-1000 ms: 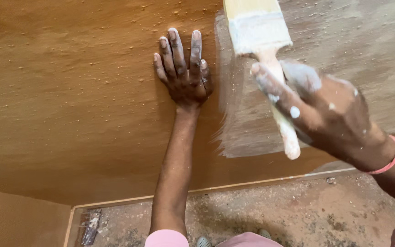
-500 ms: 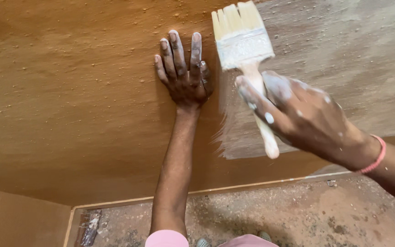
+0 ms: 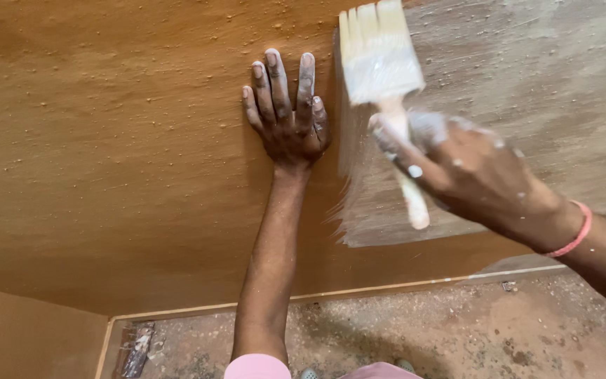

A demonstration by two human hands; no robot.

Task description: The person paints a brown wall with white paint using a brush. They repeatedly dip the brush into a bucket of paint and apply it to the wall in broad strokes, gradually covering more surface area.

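My left hand (image 3: 287, 116) lies flat against an orange-brown rough wall (image 3: 106, 154), fingers together and pointing up. My right hand (image 3: 461, 168), flecked with pale paint, grips the wooden handle of a wide flat paintbrush (image 3: 381, 67). The brush bristles, coated in whitish paint, point up and touch the wall just right of my left hand. A greyish-white painted patch (image 3: 513, 91) covers the wall to the right of the brush. A pink band (image 3: 573, 238) circles my right wrist.
A dusty, gritty floor (image 3: 457, 330) runs along the foot of the wall, edged by a pale strip (image 3: 387, 288). A side wall (image 3: 29, 337) meets it at the lower left, with some debris (image 3: 135, 347) in the corner.
My right hand has drawn the brush down and slightly left along the wall, so the whole brush head now shows. The left hand has stayed pressed in place.
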